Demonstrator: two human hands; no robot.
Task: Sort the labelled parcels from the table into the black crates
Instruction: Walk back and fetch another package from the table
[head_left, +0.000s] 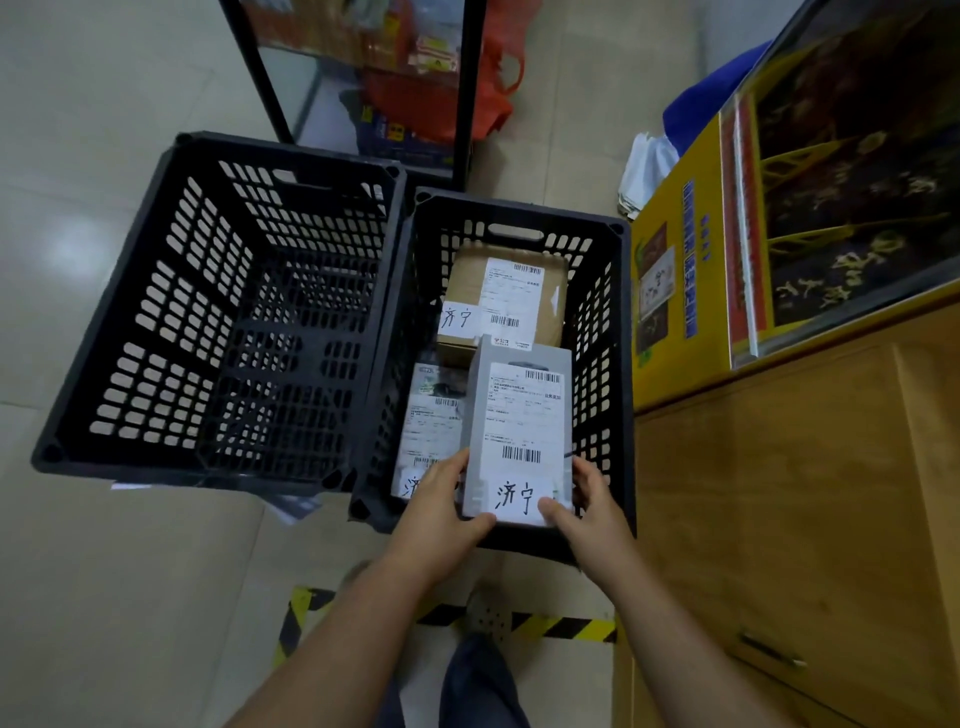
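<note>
We hold a grey box parcel (517, 431) over the near end of the right black crate (605, 332). It is a flat, smooth rectangular carton with a white shipping label bearing two barcodes, and below that a white slip handwritten in black characters. Our left hand (441, 506) grips its lower left edge, thumb on the front face; our right hand (589, 501) grips the lower right edge the same way.

We count three parcels, all in the right crate: the grey one in our hands, a brown cardboard box (501, 301) at the far end with its own printed label and handwritten slip, and a pale plastic-wrapped parcel (428, 421) lying low on the left, partly hidden behind the grey box.

There are two crates, side by side and touching. Both are hard black plastic with slotted lattice walls and oval handle cut-outs. The left black crate (156, 291) holds no parcels. They stand on a glossy tiled floor (78, 156), beside a wooden cabinet (779, 493).
</note>
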